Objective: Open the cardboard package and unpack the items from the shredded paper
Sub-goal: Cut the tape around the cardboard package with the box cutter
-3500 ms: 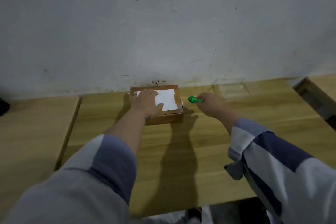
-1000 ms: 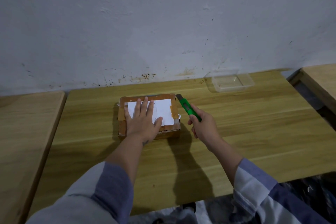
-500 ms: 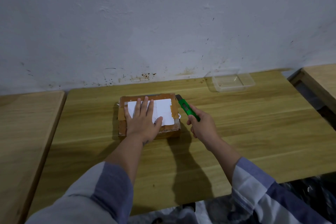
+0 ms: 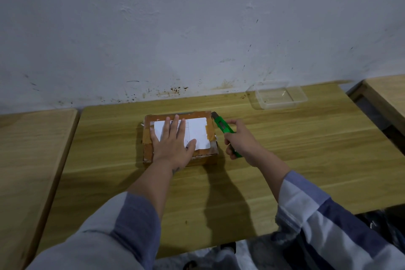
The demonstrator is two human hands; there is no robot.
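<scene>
The left hand (image 4: 173, 142) lay flat on the box (image 4: 210, 125), fingers straight and a little spread across the white label (image 4: 198, 130), pressing the lid down. The right hand (image 4: 243, 144) was curled round a green knife (image 4: 223, 126), gripping its handle, with the tip at the box's far right corner, touching or just beside the top edge; whether the blade had bitten into the tape could not be told. The box sat sealed with brown tape on the table (image 4: 285, 160), near the middle, toward the wall. A clear tub (image 4: 277, 95) stood well apart at the far right, by the wall.

The opening step seemed only begun: the lid was shut and no shredded paper showed. The next move would likely call for drawing the blade along the right-hand seam toward the body, shallow enough to spare what lies inside, while the flat hand kept the box from sliding and stayed clear of the cut line
</scene>
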